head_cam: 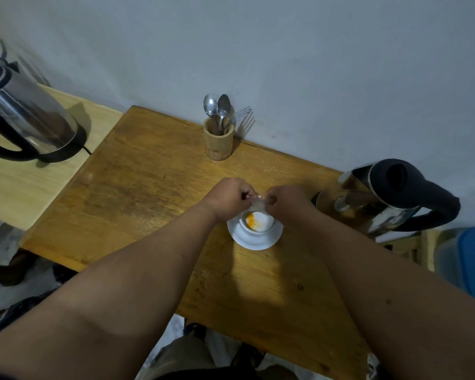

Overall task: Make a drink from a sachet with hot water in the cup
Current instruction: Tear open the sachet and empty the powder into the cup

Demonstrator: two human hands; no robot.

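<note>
We see a home kitchen corner: wooden table (pixel 137 187) against a plain wall (pixel 285 64), two steel electric kettles (pixel 25 113) (pixel 390 198), bamboo holder (pixel 218 141) with spoons and a fork, cup on saucer (pixel 254 238).

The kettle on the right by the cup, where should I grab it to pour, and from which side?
Grip the black handle of the right kettle, coming in from the right with the right hand. The handle loops out on the side away from the cup, so the spout end already points towards it.
</note>
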